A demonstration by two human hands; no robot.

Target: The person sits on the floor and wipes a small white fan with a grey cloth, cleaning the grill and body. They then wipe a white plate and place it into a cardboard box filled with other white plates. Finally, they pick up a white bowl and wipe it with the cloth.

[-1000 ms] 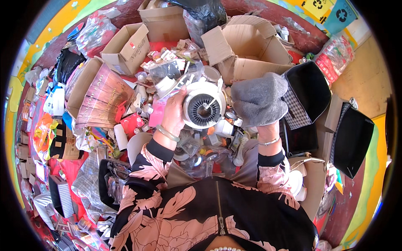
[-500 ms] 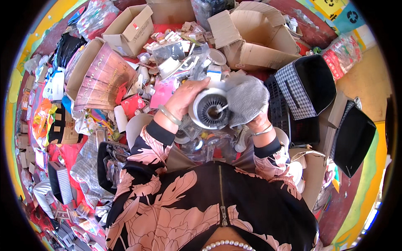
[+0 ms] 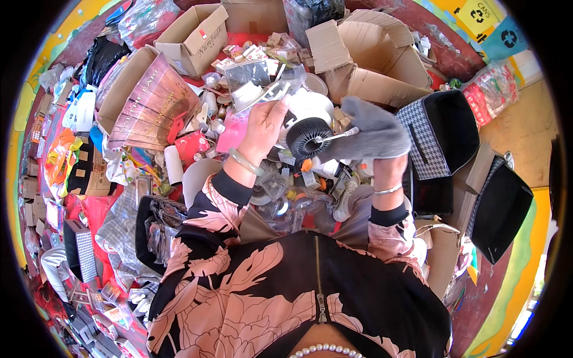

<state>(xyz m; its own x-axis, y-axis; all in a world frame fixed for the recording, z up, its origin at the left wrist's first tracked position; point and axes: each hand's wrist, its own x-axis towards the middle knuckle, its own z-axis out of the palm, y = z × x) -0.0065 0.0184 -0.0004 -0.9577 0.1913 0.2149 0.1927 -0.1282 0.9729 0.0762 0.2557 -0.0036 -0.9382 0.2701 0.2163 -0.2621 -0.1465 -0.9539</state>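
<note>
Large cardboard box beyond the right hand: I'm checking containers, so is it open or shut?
Open: the cardboard box has its flaps spread apart, showing its inside.

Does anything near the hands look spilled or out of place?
Yes: beyond the left hand, small boxes lie jumbled at odd angles beside an open cardboard box, as if tipped out, though a spill isn't certain.

Two hands (image 3: 262,128) (image 3: 390,169) toward eleven and three o'clock, two bracelets (image 3: 246,163) (image 3: 388,190) toward ten and three, one round white device (image 3: 310,116) toward one, one grey mitt (image 3: 382,138) toward two, two houndstooth-sided black boxes (image 3: 418,146) (image 3: 504,209) around three, one pearl necklace (image 3: 326,348) toward six.
</note>
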